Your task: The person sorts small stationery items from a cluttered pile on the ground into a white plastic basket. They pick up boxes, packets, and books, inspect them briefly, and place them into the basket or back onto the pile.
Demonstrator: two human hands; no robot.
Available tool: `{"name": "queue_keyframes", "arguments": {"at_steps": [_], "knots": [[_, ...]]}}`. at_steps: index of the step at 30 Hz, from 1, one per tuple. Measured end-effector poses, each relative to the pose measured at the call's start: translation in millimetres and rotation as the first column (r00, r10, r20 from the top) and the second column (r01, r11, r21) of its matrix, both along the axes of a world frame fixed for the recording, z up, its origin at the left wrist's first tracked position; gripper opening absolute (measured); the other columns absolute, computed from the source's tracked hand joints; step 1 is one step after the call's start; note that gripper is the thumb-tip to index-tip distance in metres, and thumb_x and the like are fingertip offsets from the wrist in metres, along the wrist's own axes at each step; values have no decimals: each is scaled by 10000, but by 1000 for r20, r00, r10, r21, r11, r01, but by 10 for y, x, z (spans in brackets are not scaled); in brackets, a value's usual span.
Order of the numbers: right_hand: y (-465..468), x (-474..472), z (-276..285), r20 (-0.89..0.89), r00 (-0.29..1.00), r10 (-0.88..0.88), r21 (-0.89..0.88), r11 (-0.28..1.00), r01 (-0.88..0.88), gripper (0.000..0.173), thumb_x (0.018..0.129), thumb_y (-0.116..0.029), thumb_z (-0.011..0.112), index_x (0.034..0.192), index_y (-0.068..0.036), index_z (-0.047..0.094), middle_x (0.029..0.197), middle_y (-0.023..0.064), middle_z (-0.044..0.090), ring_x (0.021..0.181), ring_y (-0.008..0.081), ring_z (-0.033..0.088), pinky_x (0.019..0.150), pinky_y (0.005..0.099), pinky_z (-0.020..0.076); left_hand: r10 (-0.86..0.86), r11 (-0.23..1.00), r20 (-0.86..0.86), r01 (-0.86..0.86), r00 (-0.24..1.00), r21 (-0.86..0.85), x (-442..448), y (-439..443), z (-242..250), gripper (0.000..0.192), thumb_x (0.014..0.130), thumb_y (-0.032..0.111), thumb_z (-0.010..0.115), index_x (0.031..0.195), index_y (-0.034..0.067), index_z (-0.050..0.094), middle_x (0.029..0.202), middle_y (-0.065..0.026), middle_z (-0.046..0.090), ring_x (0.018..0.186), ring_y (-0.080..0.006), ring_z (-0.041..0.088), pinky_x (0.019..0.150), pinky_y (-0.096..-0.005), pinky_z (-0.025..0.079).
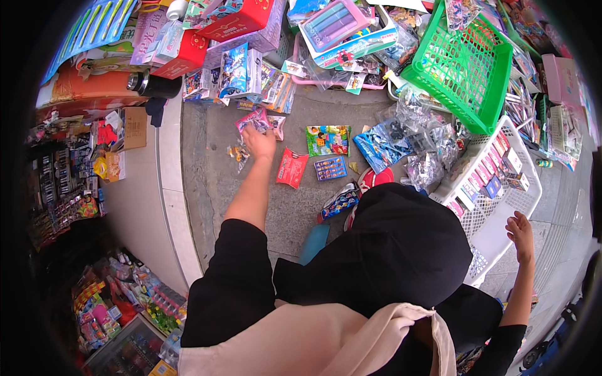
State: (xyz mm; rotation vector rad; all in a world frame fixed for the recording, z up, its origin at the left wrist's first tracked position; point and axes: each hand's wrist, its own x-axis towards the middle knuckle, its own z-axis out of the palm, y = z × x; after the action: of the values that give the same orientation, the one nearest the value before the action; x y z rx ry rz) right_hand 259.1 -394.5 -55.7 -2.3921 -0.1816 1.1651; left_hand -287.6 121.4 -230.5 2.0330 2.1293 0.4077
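My left hand point(259, 142) reaches down to a pink-purple printed packet point(254, 120) on the grey pavement; its fingertips are over the packet's lower edge, and whether they grip it I cannot tell. A white and pink packet point(277, 127) lies beside it, a small clear bag point(239, 154) below. A red pillow-shaped box point(292, 168), a green printed packet point(328, 140) and a small blue box point(330, 168) lie to the right. My right hand point(519, 232) is raised at the right, fingers apart and holding nothing, by the rim of a white plastic basket point(534, 190) with small boxes.
A green plastic basket point(494, 101) stands tilted among clear plastic bags point(425, 136) at the upper right. Stacked boxes point(242, 70) and a pink tray point(374, 86) border the pavement ahead. A black bottle point(155, 85) lies at the left. Blue packets point(383, 143) lie near a red shoe point(376, 177).
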Motion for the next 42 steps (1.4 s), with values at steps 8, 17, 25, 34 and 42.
{"name": "queue_keyframes", "arguments": {"at_steps": [8, 17, 25, 34, 42], "knots": [[-338, -645, 578, 80, 994, 68, -116, 992, -58, 575, 920, -234, 659, 1386, 29, 450, 1080, 69, 635, 884, 110, 595, 717, 249, 463, -392, 847, -415, 147, 821, -510, -401, 769, 158, 1035, 682, 198, 833, 1518, 77, 234, 1536, -95, 338, 1450, -316, 258, 1177, -432, 270], [-576, -886, 663, 58, 998, -35, -138, 989, 43, 508, 924, -187, 659, 1335, 54, 481, 975, 47, 655, 792, 97, 602, 640, 221, 455, -779, 562, -251, 461, 575, -687, -342, 655, 237, 1193, 531, 253, 935, 1512, 134, 267, 1553, -94, 315, 1459, -297, 263, 1184, -426, 262], [-599, -879, 657, 51, 998, -37, -131, 990, 43, 475, 939, -185, 638, 1323, 51, 488, 977, 48, 652, 790, 98, 605, 645, 227, 459, -769, 562, -298, 376, 565, -737, -192, 712, 221, 1156, 525, 326, 943, 1467, 97, 312, 1463, -131, 422, 1392, -326, 362, 1142, -448, 314], [-686, -938, 652, 76, 997, -1, -90, 996, 8, 476, 923, -185, 644, 1298, 76, 510, 929, 71, 663, 784, 110, 609, 638, 240, 463, -538, 737, -171, 362, 826, -571, -285, 31, 106, 810, 593, 388, 903, 1202, 50, 490, 1225, -183, 596, 1167, -342, 571, 1005, -457, 433], [-560, -1008, 726, 184, 980, 73, -28, 997, -69, 475, 905, -162, 664, 1284, 89, 525, 951, 105, 683, 821, 141, 638, 703, 260, 501, -388, 873, -21, 360, 921, -329, -253, -638, 274, 799, 637, 318, 878, 1261, 16, 479, 1231, -199, 589, 1157, -343, 577, 977, -439, 463]]}}
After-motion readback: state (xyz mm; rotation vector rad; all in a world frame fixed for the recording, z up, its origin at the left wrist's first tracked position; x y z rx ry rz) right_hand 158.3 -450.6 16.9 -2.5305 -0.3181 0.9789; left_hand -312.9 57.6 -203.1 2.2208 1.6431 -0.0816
